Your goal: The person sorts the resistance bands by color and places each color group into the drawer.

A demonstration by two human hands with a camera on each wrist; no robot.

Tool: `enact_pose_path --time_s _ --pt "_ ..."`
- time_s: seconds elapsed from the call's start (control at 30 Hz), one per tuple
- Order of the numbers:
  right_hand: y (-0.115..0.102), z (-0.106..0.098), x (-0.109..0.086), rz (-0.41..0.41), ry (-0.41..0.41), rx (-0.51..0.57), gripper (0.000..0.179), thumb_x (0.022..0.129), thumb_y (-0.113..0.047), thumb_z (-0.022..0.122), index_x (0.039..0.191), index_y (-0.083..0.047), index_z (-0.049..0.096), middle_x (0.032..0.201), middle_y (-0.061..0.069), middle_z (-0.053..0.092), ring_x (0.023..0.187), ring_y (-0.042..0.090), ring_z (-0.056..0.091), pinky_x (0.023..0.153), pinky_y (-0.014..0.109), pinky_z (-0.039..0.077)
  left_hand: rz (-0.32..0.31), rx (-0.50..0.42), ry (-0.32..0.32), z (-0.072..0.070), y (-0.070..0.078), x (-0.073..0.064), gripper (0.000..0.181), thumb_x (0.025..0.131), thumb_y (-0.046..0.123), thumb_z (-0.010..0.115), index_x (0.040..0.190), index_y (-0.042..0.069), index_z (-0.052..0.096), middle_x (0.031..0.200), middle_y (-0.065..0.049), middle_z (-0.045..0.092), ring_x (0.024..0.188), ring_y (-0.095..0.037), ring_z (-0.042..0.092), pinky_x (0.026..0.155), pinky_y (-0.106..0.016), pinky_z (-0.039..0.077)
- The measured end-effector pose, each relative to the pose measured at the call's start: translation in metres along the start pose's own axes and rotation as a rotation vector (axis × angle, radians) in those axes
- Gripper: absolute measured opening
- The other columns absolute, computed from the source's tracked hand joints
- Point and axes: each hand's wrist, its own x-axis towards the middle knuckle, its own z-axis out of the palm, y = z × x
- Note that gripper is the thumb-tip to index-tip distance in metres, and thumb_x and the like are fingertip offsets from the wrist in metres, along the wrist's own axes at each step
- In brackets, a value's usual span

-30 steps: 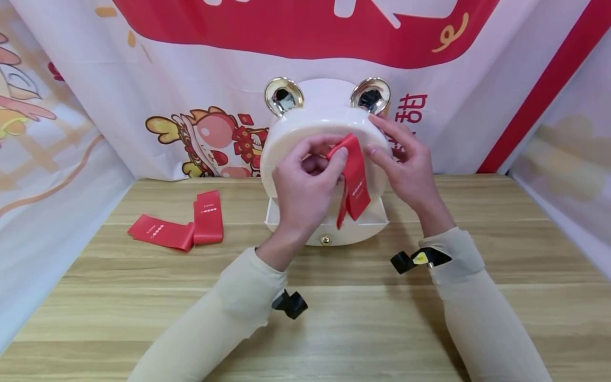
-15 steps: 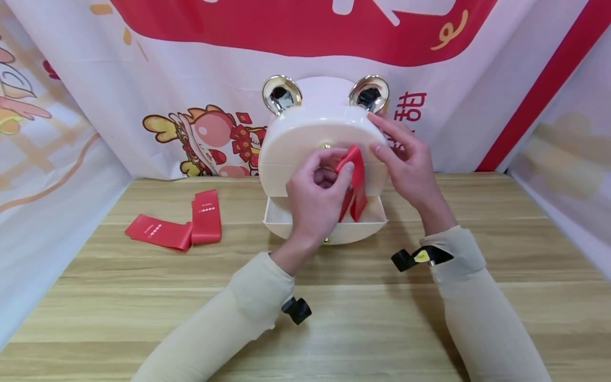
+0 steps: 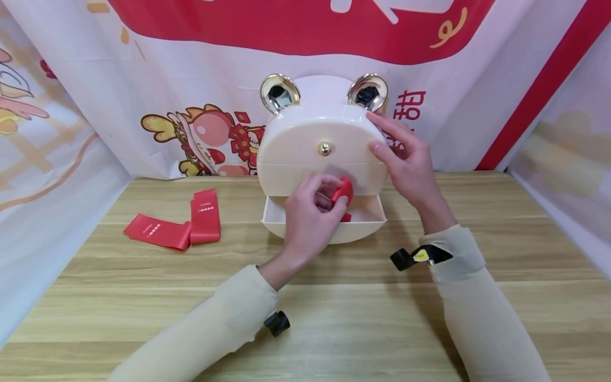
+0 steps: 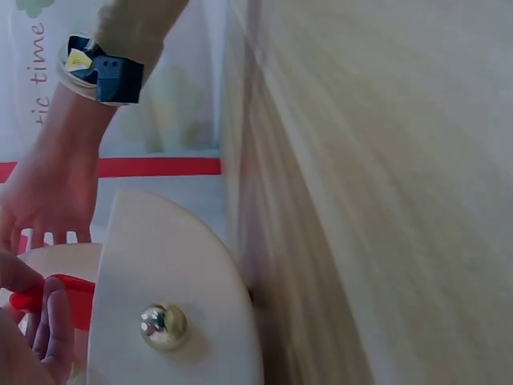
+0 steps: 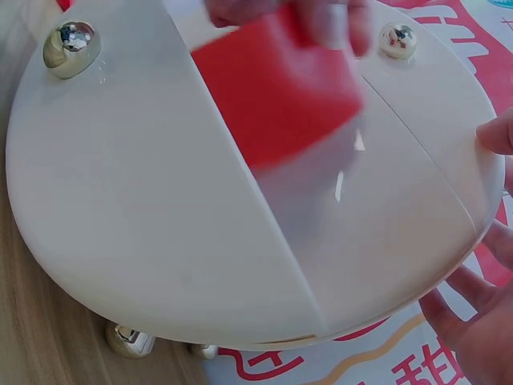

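My left hand (image 3: 307,220) pinches a red resistance band (image 3: 343,192), folded over, above the pulled-out bottom drawer (image 3: 358,232). The band's lower end hangs inside the drawer. In the right wrist view the band (image 5: 276,96) is blurred, behind the drawer front. The drawer belongs to a white rounded storage box (image 3: 291,146) with gold-rimmed eye shapes on top and a gold knob (image 3: 324,149) on its upper drawer. My right hand (image 3: 406,172) rests on the box's right side, thumb on the front and fingers along the upper edge.
More red resistance band (image 3: 164,232) lies in an L shape on the wooden table (image 3: 343,318), left of the box; whether it is one or two pieces I cannot tell. A printed cloth (image 3: 215,74) hangs close behind the box.
My left hand has lowered the band from in front of the upper drawer down to the bottom drawer, uncovering the upper knob. My right hand has stayed on the box.
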Motion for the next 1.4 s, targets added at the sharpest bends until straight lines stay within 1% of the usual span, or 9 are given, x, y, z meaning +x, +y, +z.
enact_pose_path --time_s 0.17,0.3,0.53,0.73,0.9,1.1,1.17,1.27,1.4 --pt "0.000 0.001 0.001 0.004 0.000 0.010 0.044 0.104 -0.022 0.066 0.147 -0.030 0.065 0.158 -0.004 0.055 0.140 0.019 0.055 0.097 0.019 0.057 0.005 0.087 -0.039 -0.008 -0.009 -0.004 0.017 0.090 0.006 0.078 0.105 0.007 0.071 0.099 -0.008 0.071 0.078 -0.018 0.068 0.071 -0.025 0.059" --pt "0.000 0.001 0.001 0.012 0.003 0.018 0.044 0.104 -0.022 0.066 0.147 -0.029 0.065 0.158 -0.004 0.056 0.135 0.018 0.057 0.096 0.019 0.057 -0.006 0.163 -0.061 -0.015 -0.013 -0.005 0.019 0.089 0.007 0.079 0.107 0.008 0.071 0.099 -0.008 0.071 0.078 -0.017 0.067 0.070 -0.025 0.059" --pt "0.000 0.001 0.001 0.020 0.004 0.025 0.045 0.104 -0.022 0.066 0.148 -0.029 0.064 0.158 -0.003 0.055 0.132 0.018 0.058 0.095 0.018 0.057 -0.043 0.283 -0.099 -0.022 -0.019 -0.007 0.021 0.089 0.009 0.080 0.108 0.009 0.070 0.103 -0.007 0.070 0.088 -0.020 0.065 0.078 -0.031 0.056" --pt "0.000 0.001 0.001 0.017 0.002 0.027 0.045 0.104 -0.022 0.067 0.148 -0.028 0.064 0.159 -0.004 0.055 0.133 0.018 0.058 0.095 0.018 0.057 -0.037 0.298 -0.089 -0.030 -0.023 -0.008 0.019 0.088 0.006 0.081 0.105 0.006 0.071 0.103 -0.010 0.069 0.090 -0.024 0.067 0.080 -0.034 0.059" --pt "0.000 0.000 0.001 0.016 0.003 0.026 0.045 0.104 -0.022 0.067 0.148 -0.027 0.064 0.158 -0.003 0.055 0.133 0.019 0.059 0.096 0.018 0.057 -0.042 0.300 -0.069 -0.040 -0.024 -0.007 0.018 0.089 0.003 0.078 0.106 0.003 0.072 0.102 -0.012 0.070 0.091 -0.026 0.068 0.082 -0.037 0.059" --pt "0.000 0.003 0.001 0.016 0.001 0.030 0.045 0.103 -0.025 0.068 0.148 -0.028 0.064 0.158 -0.005 0.056 0.131 0.018 0.060 0.098 0.021 0.058 -0.021 0.234 -0.037 -0.062 -0.026 -0.005 0.015 0.093 0.002 0.075 0.108 0.003 0.072 0.099 -0.012 0.073 0.089 -0.025 0.068 0.081 -0.039 0.059" --pt "0.000 0.003 0.000 0.020 0.000 0.033 0.045 0.103 -0.026 0.068 0.148 -0.028 0.064 0.158 -0.005 0.056 0.131 0.018 0.060 0.097 0.020 0.058 -0.011 0.203 -0.041 -0.069 -0.028 -0.005 0.016 0.094 0.003 0.074 0.110 0.004 0.072 0.100 -0.010 0.074 0.090 -0.023 0.068 0.078 -0.037 0.058" --pt "0.000 0.003 0.000 0.026 0.000 0.039 0.045 0.103 -0.024 0.067 0.148 -0.027 0.064 0.158 -0.004 0.055 0.131 0.018 0.060 0.097 0.019 0.058 -0.002 0.191 -0.052 -0.081 -0.029 -0.005 0.018 0.095 0.007 0.075 0.113 0.007 0.073 0.102 -0.008 0.074 0.093 -0.020 0.067 0.073 -0.030 0.053" --pt "0.000 0.001 0.000 0.024 0.002 0.047 0.044 0.104 -0.022 0.066 0.148 -0.027 0.064 0.159 -0.003 0.055 0.130 0.018 0.060 0.095 0.017 0.057 -0.025 0.193 -0.061 -0.098 -0.029 -0.006 0.023 0.096 0.011 0.077 0.118 0.010 0.073 0.105 -0.006 0.074 0.096 -0.019 0.065 0.072 -0.030 0.050"
